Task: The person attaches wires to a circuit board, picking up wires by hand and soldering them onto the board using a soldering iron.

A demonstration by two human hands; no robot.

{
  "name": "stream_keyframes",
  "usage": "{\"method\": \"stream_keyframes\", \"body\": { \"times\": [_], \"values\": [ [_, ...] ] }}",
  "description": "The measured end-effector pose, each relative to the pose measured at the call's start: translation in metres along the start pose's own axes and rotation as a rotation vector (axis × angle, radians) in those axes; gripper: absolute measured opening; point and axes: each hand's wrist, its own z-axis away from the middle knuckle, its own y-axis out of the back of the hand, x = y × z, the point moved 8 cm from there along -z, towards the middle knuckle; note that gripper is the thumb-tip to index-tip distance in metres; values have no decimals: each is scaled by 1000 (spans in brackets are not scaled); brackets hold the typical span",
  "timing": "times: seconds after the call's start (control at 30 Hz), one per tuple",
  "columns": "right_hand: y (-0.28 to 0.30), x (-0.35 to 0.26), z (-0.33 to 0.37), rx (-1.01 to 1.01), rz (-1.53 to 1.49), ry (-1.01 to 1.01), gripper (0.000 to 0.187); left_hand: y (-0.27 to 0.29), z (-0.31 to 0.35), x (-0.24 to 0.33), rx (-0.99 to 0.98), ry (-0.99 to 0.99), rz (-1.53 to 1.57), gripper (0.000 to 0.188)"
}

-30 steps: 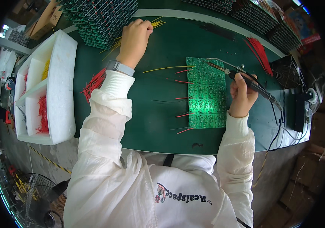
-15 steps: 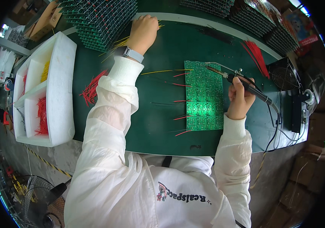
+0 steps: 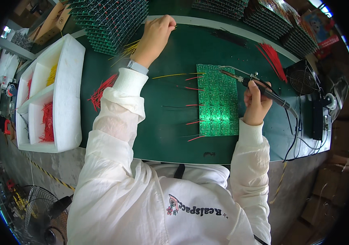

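At the far left edge of the green bench mat (image 3: 170, 139) sits a white foam tray (image 3: 66, 102) with compartments; red wire pieces (image 3: 47, 122) lie in the near compartment and yellow wire pieces (image 3: 52, 73) in one farther back. Beside the tray, a loose bundle of red wires (image 3: 101, 92) lies on the mat, close to my left sleeve. Behind it stands a stack of green circuit boards (image 3: 109, 20), with a scatter of yellow wires (image 3: 129, 49) at its foot.

My left hand (image 3: 156, 34) is extended to the far edge of the mat, fingers pinched together; whether they hold a wire, I cannot tell.

The green circuit board (image 3: 217, 100) lies flat at mid-mat. Red, yellow and black leads project from its left edge onto the mat.

My right hand (image 3: 256, 104) is closed around the soldering iron (image 3: 264, 90), just beside the board's right edge. The iron's tip points left over the board's top right corner. Its cable runs right across the mat.

Further right: a second bundle of red wires (image 3: 272, 57), a small fan (image 3: 301, 77) and a black box (image 3: 318, 118), well apart from the board.
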Motion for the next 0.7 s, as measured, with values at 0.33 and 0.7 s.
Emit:
{"method": "stream_keyframes", "body": {
  "times": [0.33,0.7],
  "values": [
    [9,-6,32,-1,21,16,17,42,40,126,-216,151,420,7],
    [1,-3,40,-76,130,-26,21,28,52,132,-273,171,385,6]
  ]
}}
